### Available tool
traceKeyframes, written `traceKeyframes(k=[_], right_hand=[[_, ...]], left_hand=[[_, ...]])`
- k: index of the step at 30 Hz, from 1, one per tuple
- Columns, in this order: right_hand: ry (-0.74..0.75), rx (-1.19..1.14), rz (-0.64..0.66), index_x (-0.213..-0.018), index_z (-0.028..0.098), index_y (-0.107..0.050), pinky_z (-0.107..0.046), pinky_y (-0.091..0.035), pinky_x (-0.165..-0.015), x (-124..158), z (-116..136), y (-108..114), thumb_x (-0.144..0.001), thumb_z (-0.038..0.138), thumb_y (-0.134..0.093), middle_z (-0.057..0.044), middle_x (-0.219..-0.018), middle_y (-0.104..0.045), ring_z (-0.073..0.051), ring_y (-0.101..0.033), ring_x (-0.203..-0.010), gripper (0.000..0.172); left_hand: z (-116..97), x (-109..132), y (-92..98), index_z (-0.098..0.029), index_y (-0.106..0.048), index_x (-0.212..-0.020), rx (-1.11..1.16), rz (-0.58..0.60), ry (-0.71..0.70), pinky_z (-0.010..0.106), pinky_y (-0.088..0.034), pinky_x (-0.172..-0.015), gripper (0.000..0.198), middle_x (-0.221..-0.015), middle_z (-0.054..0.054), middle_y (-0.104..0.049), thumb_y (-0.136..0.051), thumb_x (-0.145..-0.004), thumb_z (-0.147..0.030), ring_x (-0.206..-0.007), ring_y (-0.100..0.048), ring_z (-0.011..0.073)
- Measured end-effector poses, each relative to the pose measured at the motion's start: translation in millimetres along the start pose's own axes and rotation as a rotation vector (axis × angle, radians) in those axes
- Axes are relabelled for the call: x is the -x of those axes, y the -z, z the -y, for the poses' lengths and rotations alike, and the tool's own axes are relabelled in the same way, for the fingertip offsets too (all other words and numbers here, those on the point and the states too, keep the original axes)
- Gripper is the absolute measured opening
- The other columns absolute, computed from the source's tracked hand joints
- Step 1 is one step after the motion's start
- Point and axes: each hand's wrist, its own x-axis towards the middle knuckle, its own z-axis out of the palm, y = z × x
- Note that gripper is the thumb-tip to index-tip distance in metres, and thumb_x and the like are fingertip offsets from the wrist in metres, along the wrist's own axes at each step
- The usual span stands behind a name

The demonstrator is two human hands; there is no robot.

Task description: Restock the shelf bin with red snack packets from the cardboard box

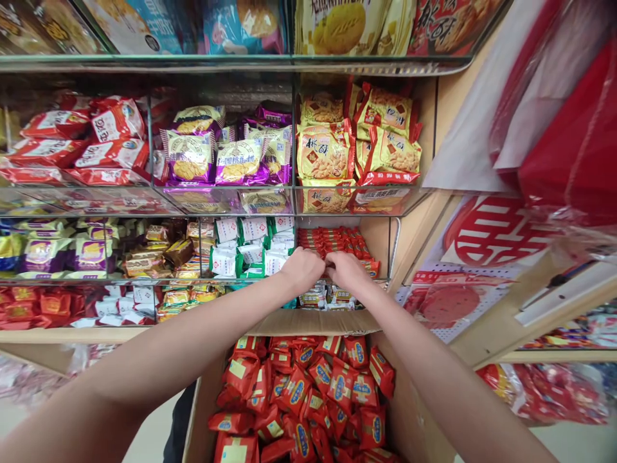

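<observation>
Both of my arms reach forward to the shelf, and the hands meet at the front of a compartment of small red packets (321, 236). My left hand (304, 269) is closed, knuckles up, at that compartment's left side. Just right of it, almost touching, my right hand (346, 270) is closed with its fingers pinched together. Whatever the fingers may hold is hidden behind the hands. The red packets stand in neat rows. Below my forearms is an open cardboard box (409, 392) with many loose red wrapped snacks (299, 392) inside.
Clear dividers split the shelves. White-and-green packets (253, 247) lie left of my hands, silver packets (313, 297) below them. Yellow walnut-biscuit packets (325, 151) and purple ones (238, 157) sit above. A wooden side panel (419, 238) and hanging red bags (573, 128) bound the right.
</observation>
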Motion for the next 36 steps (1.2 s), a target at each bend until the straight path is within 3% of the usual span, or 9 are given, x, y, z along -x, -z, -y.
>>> traceKeyframes(k=[5,10,13,16,19,22,27,31,36], right_hand=[[-0.005,-0.054,-0.069,-0.083,0.015,-0.064,-0.023,-0.042,-0.070,11.0,-0.1,10.1,-0.076,0.014,-0.053,-0.005,-0.084,-0.065,-0.015,-0.059,-0.077,0.014],[-0.010,-0.288,-0.202,-0.087,0.018,-0.061,-0.025,-0.044,-0.074,99.9,16.9,19.1,-0.085,0.026,-0.046,-0.004,-0.087,-0.063,-0.015,-0.058,-0.080,0.017],[-0.064,-0.374,0.083,-0.089,0.022,-0.061,-0.026,-0.046,-0.072,169.7,22.7,-19.2,-0.086,0.025,-0.044,-0.003,-0.085,-0.065,-0.015,-0.060,-0.079,0.018],[-0.130,-0.190,0.176,-0.106,0.018,-0.059,-0.039,-0.040,-0.092,209.5,19.5,-75.5,-0.078,0.017,-0.050,-0.011,-0.116,-0.057,-0.025,-0.051,-0.109,0.029],[-0.212,-0.003,0.216,-0.122,0.017,-0.049,-0.049,-0.034,-0.094,215.1,14.0,-111.0,-0.071,0.015,-0.056,-0.014,-0.132,-0.044,-0.033,-0.038,-0.121,0.052],[-0.232,-0.012,0.249,-0.125,0.018,-0.047,-0.046,-0.039,-0.089,209.8,11.9,-117.9,-0.071,0.014,-0.052,-0.013,-0.125,-0.050,-0.031,-0.046,-0.112,0.054],[-0.355,-0.256,0.096,-0.128,0.017,-0.039,-0.042,-0.037,-0.095,212.5,15.6,-114.3,-0.066,0.017,-0.055,-0.012,-0.122,-0.050,-0.028,-0.045,-0.114,0.064],[-0.537,-0.612,0.015,-0.128,0.019,-0.037,-0.043,-0.035,-0.098,213.5,34.6,-98.6,-0.065,0.028,-0.063,-0.011,-0.128,-0.046,-0.027,-0.042,-0.119,0.069],[-0.603,-1.102,0.053,-0.125,0.023,-0.040,-0.039,-0.039,-0.096,206.9,55.0,-54.2,-0.070,0.034,-0.064,-0.008,-0.127,-0.049,-0.022,-0.047,-0.115,0.061]], left_hand=[[0.8,0.0,11.5,-0.006,-0.066,-0.084,0.033,0.032,0.008,0.032,-0.046,-0.064,0.023,-0.084,0.018,-0.068,-0.044,-0.079,-0.003,-0.078,-0.064,0.0258],[-0.5,53.5,19.7,-0.016,-0.058,-0.108,0.228,-0.139,-0.127,0.033,-0.043,-0.078,0.029,-0.097,0.010,-0.065,-0.038,-0.087,-0.015,-0.091,-0.058,0.0217],[-21.8,107.5,-5.7,-0.016,-0.059,-0.106,0.500,-0.211,-0.263,0.032,-0.042,-0.076,0.030,-0.085,0.008,-0.067,-0.035,-0.088,-0.020,-0.082,-0.058,0.0198],[-57.3,150.8,-45.1,-0.020,-0.062,-0.102,0.724,-0.013,-0.430,0.031,-0.043,-0.072,0.029,-0.078,0.006,-0.069,-0.039,-0.085,-0.019,-0.071,-0.060,0.0184],[-90.1,174.9,-73.3,-0.025,-0.064,-0.099,0.954,0.115,-0.294,0.027,-0.045,-0.073,0.028,-0.079,0.003,-0.070,-0.043,-0.083,-0.018,-0.073,-0.062,0.0175],[-108.0,187.3,-84.4,-0.026,-0.066,-0.097,1.193,0.186,-0.111,0.025,-0.046,-0.074,0.027,-0.084,0.002,-0.070,-0.044,-0.083,-0.018,-0.077,-0.063,0.0160],[-120.0,190.6,-98.6,-0.024,-0.062,-0.102,1.517,0.085,0.423,0.029,-0.047,-0.081,0.025,-0.099,0.004,-0.066,-0.051,-0.081,-0.023,-0.088,-0.060,0.0169],[-128.9,176.2,-99.1,-0.024,-0.051,-0.118,2.000,0.056,0.638,0.034,-0.047,-0.084,0.051,-0.124,0.008,-0.053,-0.068,-0.070,-0.028,-0.096,-0.057,0.0180],[-124.5,160.2,-68.5,-0.020,-0.062,-0.103,2.392,0.167,0.703,0.028,-0.051,-0.068,0.043,-0.086,0.002,-0.065,-0.075,-0.063,-0.031,-0.074,-0.059,0.0129]])
